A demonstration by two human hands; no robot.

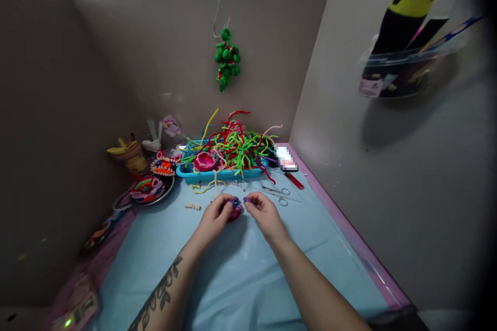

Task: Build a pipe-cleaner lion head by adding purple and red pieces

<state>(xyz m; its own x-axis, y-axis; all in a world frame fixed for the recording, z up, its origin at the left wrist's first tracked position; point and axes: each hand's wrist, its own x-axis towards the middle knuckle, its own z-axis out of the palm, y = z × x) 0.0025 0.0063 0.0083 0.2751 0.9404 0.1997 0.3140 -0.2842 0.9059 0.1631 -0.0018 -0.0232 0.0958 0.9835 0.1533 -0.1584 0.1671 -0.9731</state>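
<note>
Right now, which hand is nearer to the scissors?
Right. The right hand sits just beside the scissors, to their near left; the left hand, on the pink craft piece, is farther left.

A small fuzzy piece (234,209), magenta-pink with a dark blue and purple patch on top, sits low on the pale blue bench (233,279), gripped in the left hand (213,220). A short purple strand (246,200) sticks out of its right side, its end pinched by the right hand (262,212).
</note>
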